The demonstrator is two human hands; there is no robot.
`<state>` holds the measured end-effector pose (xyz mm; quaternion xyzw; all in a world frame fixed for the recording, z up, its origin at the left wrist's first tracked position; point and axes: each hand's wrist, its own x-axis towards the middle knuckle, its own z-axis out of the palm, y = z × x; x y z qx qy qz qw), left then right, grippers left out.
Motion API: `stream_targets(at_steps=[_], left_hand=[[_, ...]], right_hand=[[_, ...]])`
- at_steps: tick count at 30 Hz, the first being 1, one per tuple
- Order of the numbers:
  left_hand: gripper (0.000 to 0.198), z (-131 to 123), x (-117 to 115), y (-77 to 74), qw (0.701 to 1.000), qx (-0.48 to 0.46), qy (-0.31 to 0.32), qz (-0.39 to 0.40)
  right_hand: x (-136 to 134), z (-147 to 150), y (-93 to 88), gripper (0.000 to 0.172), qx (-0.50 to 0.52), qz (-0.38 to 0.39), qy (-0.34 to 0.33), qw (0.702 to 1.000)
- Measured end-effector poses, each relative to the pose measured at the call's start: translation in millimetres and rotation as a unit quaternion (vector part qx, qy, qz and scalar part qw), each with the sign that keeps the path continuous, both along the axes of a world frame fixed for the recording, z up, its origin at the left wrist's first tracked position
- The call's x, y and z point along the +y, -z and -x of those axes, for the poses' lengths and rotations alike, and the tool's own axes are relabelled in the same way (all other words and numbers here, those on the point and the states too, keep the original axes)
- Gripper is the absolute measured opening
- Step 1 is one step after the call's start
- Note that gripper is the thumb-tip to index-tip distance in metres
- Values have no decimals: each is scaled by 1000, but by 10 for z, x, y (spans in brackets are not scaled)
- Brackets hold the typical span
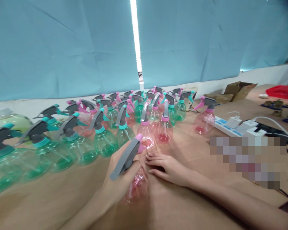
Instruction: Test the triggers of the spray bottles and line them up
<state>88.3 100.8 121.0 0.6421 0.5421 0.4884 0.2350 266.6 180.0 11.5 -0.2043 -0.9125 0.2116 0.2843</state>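
A pink see-through spray bottle (137, 189) with a grey and pink trigger head (126, 157) stands tilted in front of me. My left hand (121, 174) is wrapped round its neck, just under the head. To the right of it, my right hand (166, 167) lies low over the table, its fingers stretched toward the bottle and apart from the thumb; I see nothing in it. Just beyond the hands stand two more pink spray bottles (164, 132). A row of green spray bottles (106, 143) runs along the left.
Several more pink and green spray bottles crowd the back of the brown table (180, 210). At the right are a lone pink spray bottle (204, 119), a white power strip (227, 127) with plugs and cables, a cardboard box (240, 91) and a red bag (282, 92). Blue sheeting (86, 48) hangs behind.
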Motion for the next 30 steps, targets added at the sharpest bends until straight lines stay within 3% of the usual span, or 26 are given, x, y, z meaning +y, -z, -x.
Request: stream_targets(at_steps=[4, 14, 30], left_hand=[[4, 27, 30, 24, 999, 9, 47, -4], [6, 69, 52, 82, 997, 4, 77, 21], [5, 68, 47, 82, 998, 4, 62, 15]], right_hand=[[-24, -4, -40, 34, -16, 7, -4, 1000], [-33, -8, -49, 33, -8, 24, -8, 1000], [-8, -32, -58, 35, -22, 26, -11, 999]])
